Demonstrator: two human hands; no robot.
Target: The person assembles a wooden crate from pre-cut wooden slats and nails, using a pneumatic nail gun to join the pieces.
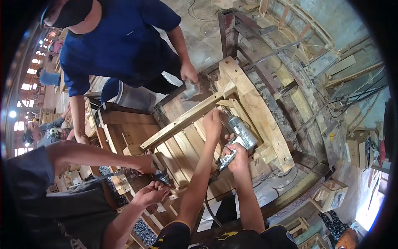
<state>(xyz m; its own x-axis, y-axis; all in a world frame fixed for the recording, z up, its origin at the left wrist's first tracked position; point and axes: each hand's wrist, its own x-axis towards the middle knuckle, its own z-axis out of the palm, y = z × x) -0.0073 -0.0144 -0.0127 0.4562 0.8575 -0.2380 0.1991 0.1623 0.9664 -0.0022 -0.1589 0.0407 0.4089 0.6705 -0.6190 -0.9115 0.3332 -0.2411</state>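
My right hand [237,158] is wrapped round the handle of a grey power driver [243,133], which looks hose-fed. The driver's bit points up and left at a joint inside a wooden frame [182,120]. Just left of the bit, at the frame's long rail, my left hand [212,123] has its fingers curled together; what they hold, if anything, is hidden. Wooden slats [182,143] lie inside the frame below my left hand. A thick curved wooden board [253,108] forms the frame's right end.
At left, a co-worker's hands [152,191] work with another driver [161,176] at the frame's near corner. A person in blue [120,45] leans over the far side, one hand on a tool [191,89]. Screws [145,232] fill a tray. Metal beams [286,79] stand right.
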